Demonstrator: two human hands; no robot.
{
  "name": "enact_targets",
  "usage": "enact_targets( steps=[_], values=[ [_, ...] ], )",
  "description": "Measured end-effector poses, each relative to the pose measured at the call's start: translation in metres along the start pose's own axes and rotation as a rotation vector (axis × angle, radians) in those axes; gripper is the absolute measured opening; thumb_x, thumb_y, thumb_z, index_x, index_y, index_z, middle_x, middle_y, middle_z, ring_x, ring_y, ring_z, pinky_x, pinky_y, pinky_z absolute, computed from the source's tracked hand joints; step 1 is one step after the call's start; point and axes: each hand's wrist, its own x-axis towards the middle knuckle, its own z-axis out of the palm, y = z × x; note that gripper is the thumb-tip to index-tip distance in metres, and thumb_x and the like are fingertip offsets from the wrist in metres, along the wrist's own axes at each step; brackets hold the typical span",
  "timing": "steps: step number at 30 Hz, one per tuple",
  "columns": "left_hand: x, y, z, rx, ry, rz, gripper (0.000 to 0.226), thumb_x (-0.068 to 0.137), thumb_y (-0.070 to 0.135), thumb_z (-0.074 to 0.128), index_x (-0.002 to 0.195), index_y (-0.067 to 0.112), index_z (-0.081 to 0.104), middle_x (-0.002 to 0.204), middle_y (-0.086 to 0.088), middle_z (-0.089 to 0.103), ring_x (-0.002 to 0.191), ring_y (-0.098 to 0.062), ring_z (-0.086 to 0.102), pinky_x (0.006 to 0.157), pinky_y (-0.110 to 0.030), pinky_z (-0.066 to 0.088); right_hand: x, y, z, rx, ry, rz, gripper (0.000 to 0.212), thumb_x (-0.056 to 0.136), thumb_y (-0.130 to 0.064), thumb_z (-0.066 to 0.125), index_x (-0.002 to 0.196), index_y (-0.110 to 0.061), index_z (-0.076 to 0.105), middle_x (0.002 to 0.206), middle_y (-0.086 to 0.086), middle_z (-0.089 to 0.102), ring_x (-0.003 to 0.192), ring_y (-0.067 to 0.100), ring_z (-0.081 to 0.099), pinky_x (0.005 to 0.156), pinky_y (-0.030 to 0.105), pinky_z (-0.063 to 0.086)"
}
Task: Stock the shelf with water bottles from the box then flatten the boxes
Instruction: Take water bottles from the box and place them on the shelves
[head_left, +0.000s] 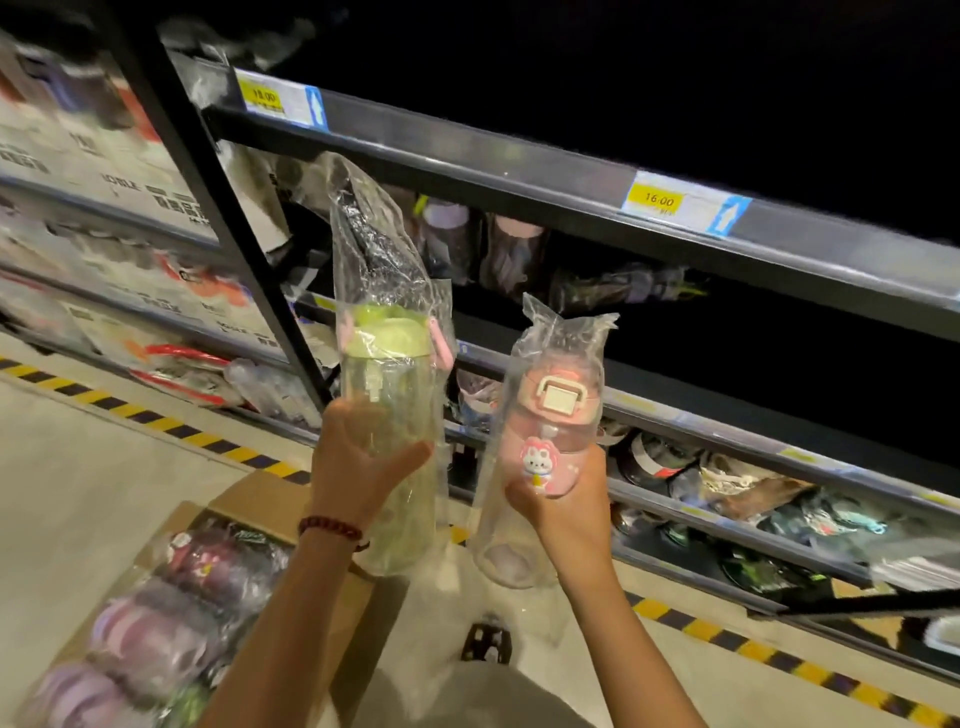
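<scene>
Green-lidded bottle (389, 415) in clear wrap, upright at frame centre, clasped round its middle by left hand (353, 467). Pink bottle (545, 452) with rabbit figure, just right of it, clasped by right hand (566, 504). Both raised before dark shelf (519, 171) with yellow price tags (655, 200). Open cardboard box (249, 504) of wrapped bottles on floor, lower left.

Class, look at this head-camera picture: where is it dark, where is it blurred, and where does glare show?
Head view: the upper shelf interior is almost black; boxed goods at far left are motion-blurred; clear wrapping on the green bottle and pink bottle glints; shelf rails bow from the wide lens.
</scene>
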Motion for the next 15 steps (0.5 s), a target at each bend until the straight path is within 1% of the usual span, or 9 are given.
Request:
enact_targets(
  steps=[1,3,6,9,11,12,13,14,15],
  values=[
    [0.009,0.003,0.004,-0.018,0.018,-0.012,0.086,0.037,0.056,0.074,0.109,0.017,0.049,0.103,0.003,0.059,0.093,-0.015,0.059,0.079,-0.030,0.051,0.013,-0.003,0.003,-0.012,-0.010,0.003,0.064,0.058,-0.026,0.080,0.115,-0.018,0.050,0.100,-0.004,0.064,0.088,0.010,0.063,0.065,0.020,0.045],
    [0.028,0.011,0.012,-0.036,0.053,-0.019,0.088,0.036,0.058,0.070,0.113,0.022,0.045,0.107,0.002,0.058,0.096,-0.017,0.059,0.080,-0.033,0.051,0.040,-0.008,0.011,-0.014,-0.038,-0.010,0.066,0.054,-0.030,0.077,0.114,-0.016,0.052,0.098,0.001,0.066,0.084,0.013,0.064,0.065,0.024,0.048],
    [0.060,0.015,0.021,-0.077,0.073,-0.039,0.098,0.036,0.057,0.070,0.123,0.019,0.047,0.115,0.000,0.059,0.104,-0.020,0.059,0.086,-0.040,0.052,0.076,-0.012,0.025,-0.033,-0.067,0.010,0.069,0.049,-0.040,0.073,0.112,-0.020,0.054,0.096,-0.001,0.067,0.084,0.016,0.065,0.067,0.035,0.053],
    [0.091,0.016,0.026,-0.145,0.107,-0.061,0.108,0.034,0.059,0.069,0.129,0.013,0.045,0.119,-0.005,0.059,0.105,-0.023,0.058,0.085,-0.037,0.051,0.103,-0.021,0.041,0.006,-0.043,0.031,0.063,0.049,-0.043,0.072,0.106,-0.021,0.055,0.095,0.000,0.065,0.086,0.020,0.064,0.071,0.039,0.054],
    [0.116,0.013,0.027,-0.179,0.127,-0.079,0.104,0.040,0.053,0.075,0.127,0.005,0.045,0.112,-0.009,0.057,0.102,-0.027,0.058,0.083,-0.038,0.050,0.119,-0.025,0.053,0.068,-0.006,0.040,0.060,0.049,-0.039,0.072,0.104,-0.024,0.055,0.096,0.000,0.065,0.089,0.018,0.064,0.075,0.041,0.054],
    [0.130,0.011,0.027,-0.205,0.143,-0.080,0.098,0.046,0.047,0.080,0.124,0.000,0.045,0.105,-0.013,0.056,0.098,-0.032,0.057,0.082,-0.039,0.051,0.127,-0.027,0.059,0.110,0.019,0.042,0.061,0.048,-0.039,0.072,0.105,-0.026,0.053,0.097,-0.001,0.064,0.089,0.018,0.064,0.076,0.041,0.054],
    [0.145,0.007,0.028,-0.227,0.173,-0.068,0.093,0.049,0.043,0.082,0.120,-0.006,0.045,0.098,-0.022,0.054,0.091,-0.038,0.055,0.078,-0.039,0.051,0.136,-0.028,0.065,0.153,0.047,0.052,0.063,0.046,-0.040,0.073,0.105,-0.029,0.051,0.098,-0.002,0.063,0.090,0.018,0.063,0.077,0.040,0.054],
    [0.157,0.006,0.028,-0.237,0.187,-0.054,0.090,0.051,0.040,0.082,0.116,-0.010,0.046,0.097,-0.031,0.051,0.088,-0.045,0.051,0.071,-0.032,0.051,0.144,-0.030,0.071,0.198,0.075,0.060,0.066,0.044,-0.041,0.073,0.106,-0.030,0.050,0.099,-0.001,0.063,0.091,0.018,0.063,0.078,0.041,0.055],
    [0.170,0.004,0.028,-0.242,0.198,-0.049,0.083,0.055,0.036,0.083,0.113,-0.012,0.047,0.095,-0.034,0.050,0.085,-0.047,0.050,0.063,-0.020,0.049,0.152,-0.032,0.077,0.245,0.092,0.057,0.068,0.043,-0.041,0.073,0.107,-0.029,0.051,0.099,0.001,0.063,0.090,0.019,0.064,0.079,0.043,0.055]
  ],
)
